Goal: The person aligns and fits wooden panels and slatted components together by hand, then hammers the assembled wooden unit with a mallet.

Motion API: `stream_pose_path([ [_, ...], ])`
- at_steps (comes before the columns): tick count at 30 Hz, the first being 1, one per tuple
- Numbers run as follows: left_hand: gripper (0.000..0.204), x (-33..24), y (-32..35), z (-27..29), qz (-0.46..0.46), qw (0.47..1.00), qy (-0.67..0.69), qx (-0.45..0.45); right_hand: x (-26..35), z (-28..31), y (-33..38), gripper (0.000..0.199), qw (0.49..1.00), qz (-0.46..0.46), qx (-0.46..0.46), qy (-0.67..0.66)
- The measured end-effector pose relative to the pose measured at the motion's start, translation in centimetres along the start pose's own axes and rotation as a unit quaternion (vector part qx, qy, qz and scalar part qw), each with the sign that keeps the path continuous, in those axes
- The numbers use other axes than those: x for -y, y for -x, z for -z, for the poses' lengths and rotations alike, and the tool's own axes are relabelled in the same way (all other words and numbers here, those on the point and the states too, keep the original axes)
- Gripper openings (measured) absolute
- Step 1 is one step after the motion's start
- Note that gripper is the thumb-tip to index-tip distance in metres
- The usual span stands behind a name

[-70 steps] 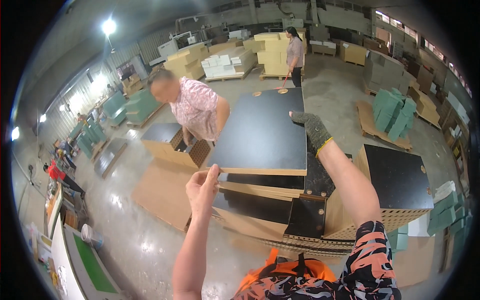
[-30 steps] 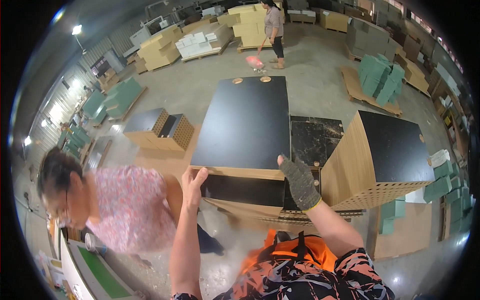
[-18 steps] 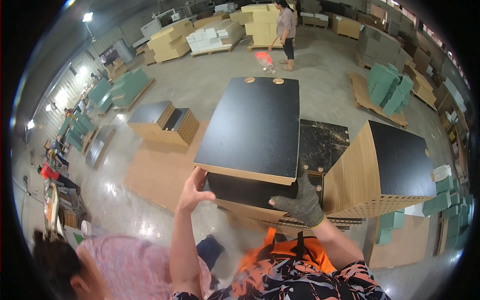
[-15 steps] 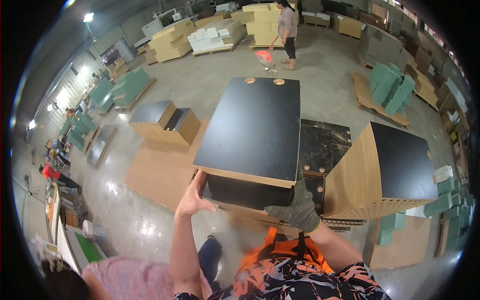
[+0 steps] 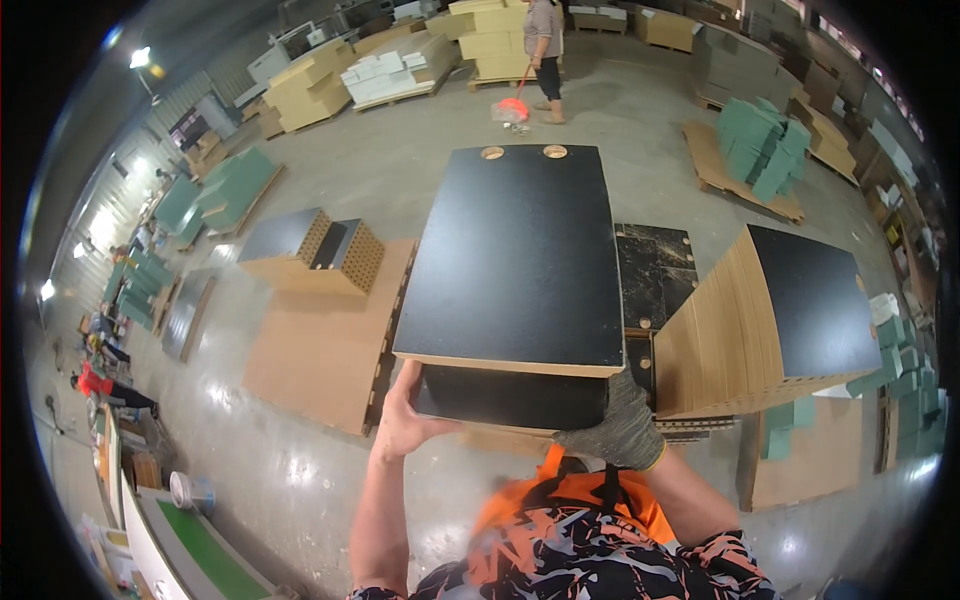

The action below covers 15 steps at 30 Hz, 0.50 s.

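Note:
A large black-faced board with a tan edge and two round holes at its far end is held level in front of me. A second black board lies just under its near edge. My left hand, bare, grips the near left corner from below. My right hand, in a grey glove with a yellow cuff, grips the near right corner. Both forearms come up from the lower edge over my orange and patterned clothing.
A tall stack of tan boards with a black top stands at right. Flat brown sheets lie on the floor at left, with perforated boxes behind. Green stacks sit far right. A person sweeps far off.
The nearby person in the pink top has left the view. The board has been drawn closer to me, and my gloved right hand moved from its far edge to its near corner.

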State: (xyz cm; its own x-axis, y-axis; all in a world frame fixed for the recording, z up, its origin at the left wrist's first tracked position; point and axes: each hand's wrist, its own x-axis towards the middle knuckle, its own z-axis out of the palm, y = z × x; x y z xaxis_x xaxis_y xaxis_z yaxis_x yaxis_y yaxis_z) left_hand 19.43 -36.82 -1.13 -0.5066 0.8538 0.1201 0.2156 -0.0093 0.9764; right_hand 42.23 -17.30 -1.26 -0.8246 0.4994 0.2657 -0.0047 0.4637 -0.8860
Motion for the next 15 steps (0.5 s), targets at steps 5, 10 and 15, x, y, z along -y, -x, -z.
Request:
stream_pose_path([
  [5,0.080,0.4,0.0,-0.2,0.007,0.999,-0.019,-0.038,-0.2,-0.6,0.8,0.096,0.997,0.009,-0.067,0.033],
  [10,0.063,1.3,1.4,-0.5,-0.017,0.996,-0.010,-0.086,0.4,-1.7,1.8,0.077,0.995,0.023,-0.089,0.031],
  [15,0.058,2.8,2.4,-0.4,-0.019,0.992,-0.030,-0.118,-0.6,-3.5,3.5,0.063,0.976,0.069,-0.179,0.107],
])
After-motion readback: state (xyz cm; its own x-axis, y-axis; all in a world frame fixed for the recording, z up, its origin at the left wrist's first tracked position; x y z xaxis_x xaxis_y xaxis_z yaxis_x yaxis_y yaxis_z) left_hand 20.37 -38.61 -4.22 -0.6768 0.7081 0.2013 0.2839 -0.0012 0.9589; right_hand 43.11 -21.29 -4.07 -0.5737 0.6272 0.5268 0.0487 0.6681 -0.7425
